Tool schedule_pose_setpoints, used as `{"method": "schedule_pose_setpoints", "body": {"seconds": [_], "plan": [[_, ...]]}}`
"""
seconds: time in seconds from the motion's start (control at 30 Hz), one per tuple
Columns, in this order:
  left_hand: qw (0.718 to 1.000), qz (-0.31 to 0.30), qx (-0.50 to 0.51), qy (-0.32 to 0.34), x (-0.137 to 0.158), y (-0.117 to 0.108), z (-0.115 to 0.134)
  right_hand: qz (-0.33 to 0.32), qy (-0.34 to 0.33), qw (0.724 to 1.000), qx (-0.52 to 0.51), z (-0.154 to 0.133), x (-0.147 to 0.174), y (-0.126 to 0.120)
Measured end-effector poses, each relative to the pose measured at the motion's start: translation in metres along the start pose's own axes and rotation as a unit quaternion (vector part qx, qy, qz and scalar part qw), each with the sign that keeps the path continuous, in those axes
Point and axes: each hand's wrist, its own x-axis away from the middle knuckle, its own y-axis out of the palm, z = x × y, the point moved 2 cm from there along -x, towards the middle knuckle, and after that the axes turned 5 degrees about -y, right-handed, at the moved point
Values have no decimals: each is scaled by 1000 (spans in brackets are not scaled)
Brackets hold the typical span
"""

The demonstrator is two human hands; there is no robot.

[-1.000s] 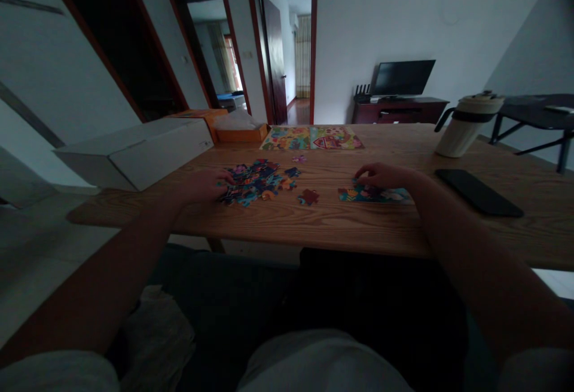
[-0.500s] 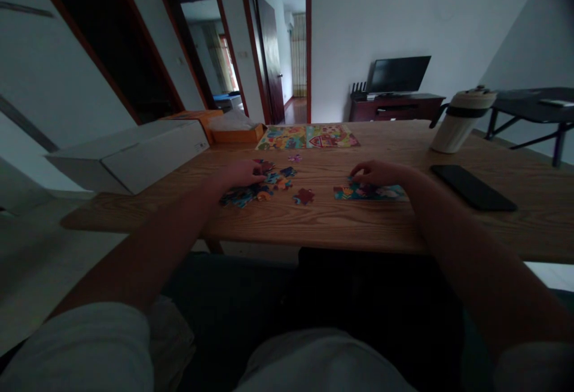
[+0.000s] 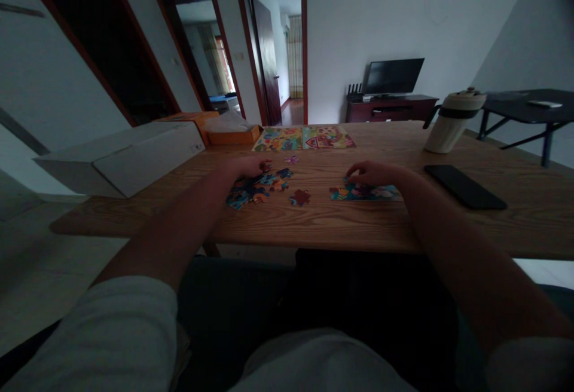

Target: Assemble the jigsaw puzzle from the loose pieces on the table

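My left hand point(image 3: 251, 167) is at the back edge of a heap of jigsaw pieces point(image 3: 258, 190), its fingers curled onto a dark reddish puzzle piece point(image 3: 266, 167). To the right, my right hand point(image 3: 372, 172) has thumb and fingertips closed on a small teal puzzle piece point(image 3: 346, 179), which is partly hidden. Below that hand lies a joined strip of puzzle point(image 3: 343, 193) with teal and yellow parts. Between the hands, a loose brown piece point(image 3: 300, 197) lies flat, and a pink-purple piece point(image 3: 291, 159) is farther back.
Behind the pieces lies a colourful picture sheet point(image 3: 305, 138). A white box point(image 3: 121, 156) and an orange tissue box point(image 3: 235, 135) stand at left. On the right are a dark phone point(image 3: 464, 186) and a beige tumbler point(image 3: 451, 123). The wooden table's point(image 3: 314, 230) front edge is close to me.
My left hand has shifted slightly back over the heap, uncovering more pieces, and its fingers have curled around a reddish one. My right hand stays at the strip. The view has turned slightly.
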Motion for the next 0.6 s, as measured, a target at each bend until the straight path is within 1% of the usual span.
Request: {"method": "schedule_pose_setpoints", "body": {"seconds": [0.07,0.17,0.27,0.33,0.4,0.5,0.57,0.6], "plan": [[999,-33,-4,-6,-11,-1,1,1,-1,1000,0,-1,0,0],[996,-73,-28,-33,-24,-7,1,1,-2,1000,-1,-2,-1,1],[990,-115,-50,-72,-31,-13,-1,4,8,1000,0,-2,-2,2],[986,-128,-44,-92,-34,-16,-3,2,15,1000,-5,-2,-3,2],[987,-122,-35,-97,-35,-17,-6,1,18,1000,-9,-2,-3,2],[992,-87,-22,-85,-31,-21,-3,6,19,1000,-5,0,-4,2],[996,-56,6,-63,-25,-22,10,2,17,1000,-8,1,-5,3],[998,-40,26,-44,-22,-22,21,1,14,1000,-10,2,-6,3]]}}
